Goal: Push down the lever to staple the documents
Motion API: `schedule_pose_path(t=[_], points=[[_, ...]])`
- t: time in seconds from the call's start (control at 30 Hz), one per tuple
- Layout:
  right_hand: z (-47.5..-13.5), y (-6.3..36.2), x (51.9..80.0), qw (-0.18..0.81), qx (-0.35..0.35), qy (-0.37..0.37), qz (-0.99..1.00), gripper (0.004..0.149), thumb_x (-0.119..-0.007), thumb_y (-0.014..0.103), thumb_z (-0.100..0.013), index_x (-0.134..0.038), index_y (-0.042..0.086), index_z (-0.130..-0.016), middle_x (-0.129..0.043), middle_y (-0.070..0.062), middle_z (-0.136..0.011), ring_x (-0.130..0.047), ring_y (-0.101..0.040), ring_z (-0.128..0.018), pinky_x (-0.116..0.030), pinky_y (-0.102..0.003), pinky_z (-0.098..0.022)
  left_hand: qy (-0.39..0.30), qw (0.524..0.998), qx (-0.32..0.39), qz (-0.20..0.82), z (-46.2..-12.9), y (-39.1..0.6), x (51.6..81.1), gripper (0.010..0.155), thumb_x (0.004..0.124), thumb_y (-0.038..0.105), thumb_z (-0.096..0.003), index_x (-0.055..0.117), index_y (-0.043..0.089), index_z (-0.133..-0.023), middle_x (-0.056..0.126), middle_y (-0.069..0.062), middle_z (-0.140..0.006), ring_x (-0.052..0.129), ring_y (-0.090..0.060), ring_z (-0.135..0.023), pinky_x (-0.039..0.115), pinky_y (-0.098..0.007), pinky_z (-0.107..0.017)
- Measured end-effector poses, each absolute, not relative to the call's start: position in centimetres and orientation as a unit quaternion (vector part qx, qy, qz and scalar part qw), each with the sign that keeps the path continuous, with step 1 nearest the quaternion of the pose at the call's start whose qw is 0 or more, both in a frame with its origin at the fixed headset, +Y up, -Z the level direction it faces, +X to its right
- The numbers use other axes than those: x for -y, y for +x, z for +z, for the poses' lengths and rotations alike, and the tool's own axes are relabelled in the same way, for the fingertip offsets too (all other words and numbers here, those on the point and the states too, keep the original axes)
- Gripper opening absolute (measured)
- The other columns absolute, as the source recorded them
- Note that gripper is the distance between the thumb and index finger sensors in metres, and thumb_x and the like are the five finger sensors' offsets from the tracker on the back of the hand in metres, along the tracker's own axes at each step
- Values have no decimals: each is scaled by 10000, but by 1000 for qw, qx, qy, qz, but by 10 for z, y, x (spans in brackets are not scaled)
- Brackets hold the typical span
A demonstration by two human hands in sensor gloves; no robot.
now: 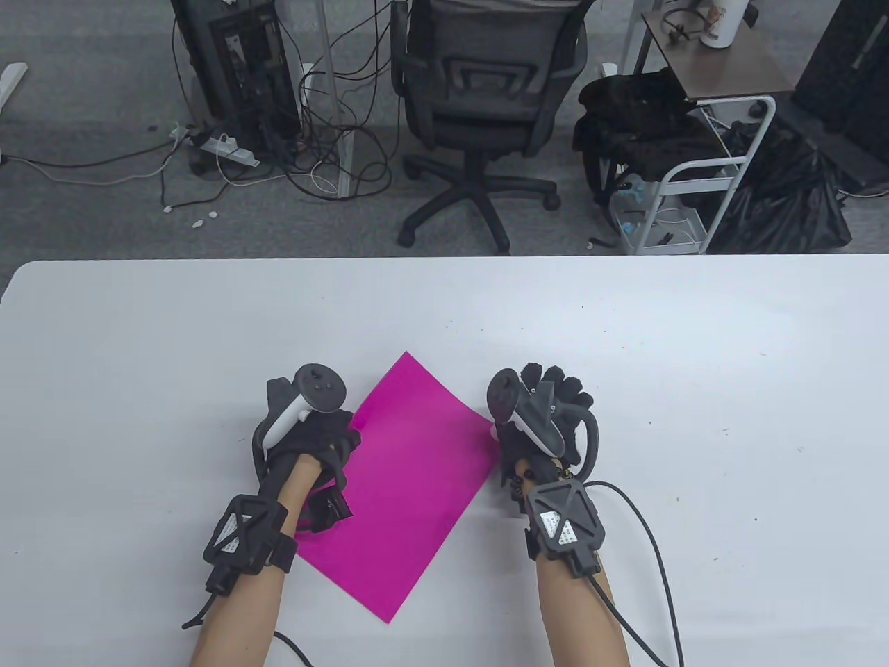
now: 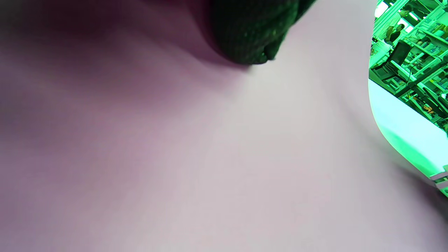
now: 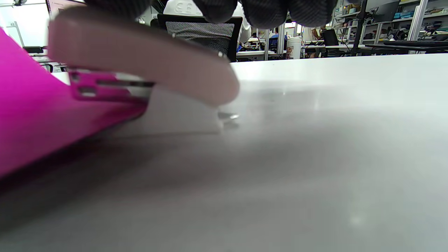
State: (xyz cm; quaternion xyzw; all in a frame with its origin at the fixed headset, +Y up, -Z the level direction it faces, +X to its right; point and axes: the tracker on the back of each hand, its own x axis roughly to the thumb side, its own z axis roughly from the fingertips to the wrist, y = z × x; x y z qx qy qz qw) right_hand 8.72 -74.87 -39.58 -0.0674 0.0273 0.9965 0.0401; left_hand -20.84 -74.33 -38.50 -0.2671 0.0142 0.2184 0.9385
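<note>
A magenta paper lies tilted on the white table. My left hand grips the paper's left edge. In the left wrist view a fingertip touches the paper, which fills that view. My right hand sits at the paper's right corner and covers the stapler in the table view. In the right wrist view the pale pink stapler stands on the table, the paper is in its mouth, and my fingertips rest on its top lever.
An office chair, a white cart and cables on the floor lie beyond the table's far edge. My glove cables trail over the table at the near right.
</note>
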Motion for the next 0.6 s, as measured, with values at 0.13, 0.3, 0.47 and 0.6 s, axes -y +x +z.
schedule_pose_path(t=[0.13,0.3,0.47,0.6], points=[[-396,85,750,34,-41,-71,996,784,-550,485,-529,-390,-20,-1106,-403,-387,-1093,-487,-662,-965,-449,-753,-672,-267,939,-15,217,-385,-208,744,414,772,223,-553,853,109,-943,1015,-129,-800,1030,-339,-637,837,-621,-555],[-396,83,750,15,-43,-74,996,790,-527,490,-533,-366,-26,-1110,-380,-392,-1096,-466,-669,-967,-436,-757,-675,-266,940,-15,214,-385,-208,743,415,771,223,-553,852,110,-944,1016,-129,-800,1031,-340,-636,837,-621,-555],[-396,79,753,-2,-43,-72,996,783,-509,485,-536,-360,-25,-1111,-373,-393,-1098,-456,-670,-972,-426,-760,-678,-266,940,-16,211,-385,-207,744,415,771,224,-554,852,111,-944,1015,-127,-803,1031,-322,-648,837,-621,-555],[-396,75,754,-22,-46,-70,996,780,-495,482,-536,-352,-22,-1113,-364,-391,-1102,-441,-671,-976,-417,-762,-681,-267,939,-16,215,-385,-207,744,414,771,224,-553,852,113,-944,1016,-126,-803,1030,-320,-649,838,-620,-555]])
